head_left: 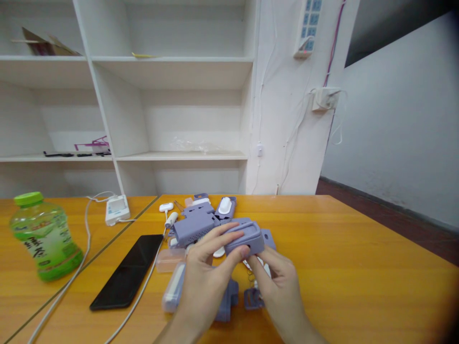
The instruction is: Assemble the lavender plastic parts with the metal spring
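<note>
A rounded purple plastic casing (253,235) with a long oval recess on top is held up over the table. My left hand (208,270) is closed on it, the fingers across its top and the thumb at its near side. Just below the casing's right end, my right hand (281,284) has its thumb and fingers pinched together; what lies between them is hidden. Behind and beneath are more purple housings (195,227), partly covered by my hands. A purple piece with a white oval part (225,205) lies at the back. Near my right wrist sits a small purple bracket (253,299).
Left of the parts lie a black phone (127,272) and a long white cable (141,289). A green-capped bottle (46,239) and a white power strip (117,210) stand further left. White shelves (172,156) rise behind the orange table (358,267).
</note>
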`<state>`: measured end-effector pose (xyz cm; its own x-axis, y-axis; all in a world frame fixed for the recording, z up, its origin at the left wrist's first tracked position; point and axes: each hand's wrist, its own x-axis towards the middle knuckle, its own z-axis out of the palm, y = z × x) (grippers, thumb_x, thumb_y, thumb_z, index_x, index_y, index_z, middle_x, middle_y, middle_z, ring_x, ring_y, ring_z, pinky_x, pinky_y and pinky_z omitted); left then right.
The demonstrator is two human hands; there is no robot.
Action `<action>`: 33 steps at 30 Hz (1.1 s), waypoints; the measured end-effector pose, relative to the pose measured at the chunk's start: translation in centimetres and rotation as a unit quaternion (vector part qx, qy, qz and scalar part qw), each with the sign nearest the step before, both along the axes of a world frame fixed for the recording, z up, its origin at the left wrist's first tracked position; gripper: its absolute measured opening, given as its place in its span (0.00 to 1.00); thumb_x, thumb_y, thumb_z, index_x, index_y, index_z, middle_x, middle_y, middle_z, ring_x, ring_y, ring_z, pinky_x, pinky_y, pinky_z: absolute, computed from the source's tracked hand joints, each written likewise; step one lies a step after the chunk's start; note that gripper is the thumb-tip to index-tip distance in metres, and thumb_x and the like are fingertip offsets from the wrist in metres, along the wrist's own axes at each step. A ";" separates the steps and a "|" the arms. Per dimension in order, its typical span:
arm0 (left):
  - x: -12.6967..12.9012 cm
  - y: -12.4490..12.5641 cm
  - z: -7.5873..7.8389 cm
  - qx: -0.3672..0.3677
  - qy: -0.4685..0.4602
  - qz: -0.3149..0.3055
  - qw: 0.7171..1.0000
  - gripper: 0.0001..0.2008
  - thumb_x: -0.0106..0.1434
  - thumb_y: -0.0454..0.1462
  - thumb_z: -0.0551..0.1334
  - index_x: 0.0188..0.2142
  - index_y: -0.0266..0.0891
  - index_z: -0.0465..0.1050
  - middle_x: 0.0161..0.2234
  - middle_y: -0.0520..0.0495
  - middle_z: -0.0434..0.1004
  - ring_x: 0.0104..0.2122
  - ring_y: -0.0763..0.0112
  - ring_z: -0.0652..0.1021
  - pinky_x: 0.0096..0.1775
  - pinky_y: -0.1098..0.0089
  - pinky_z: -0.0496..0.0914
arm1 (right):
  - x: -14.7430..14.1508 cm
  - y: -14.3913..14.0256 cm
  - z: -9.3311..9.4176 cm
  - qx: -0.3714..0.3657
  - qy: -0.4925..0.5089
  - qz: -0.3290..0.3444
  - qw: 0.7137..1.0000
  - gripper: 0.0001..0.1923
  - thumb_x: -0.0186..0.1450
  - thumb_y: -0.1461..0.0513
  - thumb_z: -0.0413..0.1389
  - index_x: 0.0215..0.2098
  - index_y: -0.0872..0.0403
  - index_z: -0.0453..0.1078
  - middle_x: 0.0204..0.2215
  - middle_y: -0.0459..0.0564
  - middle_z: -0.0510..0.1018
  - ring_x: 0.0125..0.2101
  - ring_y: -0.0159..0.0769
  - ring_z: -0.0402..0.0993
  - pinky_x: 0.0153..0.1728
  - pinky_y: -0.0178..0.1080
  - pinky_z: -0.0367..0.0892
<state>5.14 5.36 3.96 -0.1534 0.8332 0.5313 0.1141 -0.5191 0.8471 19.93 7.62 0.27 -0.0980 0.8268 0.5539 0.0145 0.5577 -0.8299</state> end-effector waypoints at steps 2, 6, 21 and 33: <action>-0.7 0.2 0.4 0.003 -0.034 -0.053 0.998 0.09 0.61 0.36 0.73 0.41 0.50 0.87 0.53 0.47 0.85 0.55 0.57 0.81 0.57 0.62 0.76 | 0.0 0.0 0.2 -0.037 0.018 0.036 0.998 0.11 0.71 0.54 0.61 0.44 0.47 0.85 0.34 0.47 0.86 0.35 0.39 0.78 0.41 0.37 0.71; -1.7 0.5 1.2 -0.016 -0.062 -0.121 0.991 0.09 0.59 0.32 0.74 0.39 0.45 0.87 0.50 0.45 0.86 0.53 0.61 0.83 0.54 0.70 0.77 | 0.1 -0.1 0.9 -0.098 0.057 0.131 0.985 0.16 0.69 0.49 0.62 0.45 0.50 0.84 0.33 0.48 0.86 0.34 0.39 0.80 0.41 0.39 0.74; -0.2 -0.4 1.1 -0.039 -0.045 0.017 0.998 0.06 0.56 0.39 0.76 0.35 0.48 0.88 0.45 0.48 0.88 0.48 0.61 0.85 0.49 0.73 0.78 | -0.7 -0.4 0.8 -0.152 0.118 0.148 0.970 0.18 0.66 0.49 0.66 0.30 0.54 0.85 0.23 0.50 0.83 0.26 0.35 0.80 0.33 0.34 0.73; -2.7 0.1 2.7 -0.012 -0.102 0.029 0.994 0.11 0.57 0.39 0.77 0.40 0.45 0.87 0.44 0.49 0.89 0.47 0.66 0.86 0.48 0.79 0.78 | -2.0 -1.1 0.6 -0.165 0.112 0.161 0.966 0.15 0.64 0.49 0.67 0.37 0.52 0.85 0.28 0.49 0.85 0.29 0.36 0.81 0.35 0.36 0.76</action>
